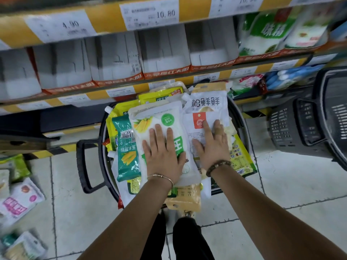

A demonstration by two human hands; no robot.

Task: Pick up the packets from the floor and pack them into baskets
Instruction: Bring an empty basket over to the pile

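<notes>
**Both hands flat on an overfull basket**

Bottom centre: dark trousers (185,239) over the pale tiled floor (75,203).

Lower left: loose packets lie on the floor, among them a pink-and-white packet (18,199) and, nearer the frame corner, a blurred one (22,246).

Centre: left hand (163,158), fingers straight and spread, presses palm-down on a white corn packet (150,117). Right hand (212,145) lies just beside it, also flat with fingers extended, on a white packet with a red square label (195,128). Neither hand curls round anything.

Both packets top a heap filling a black basket (102,147), which stands on the floor. A teal corn packet (125,147) lies at the heap's left, and packets spill over the rim.

Right edge: a second black basket (300,124), tilted, contents not visible.

Top: shelves with white cartons (112,59) and price tags (165,14).
</notes>
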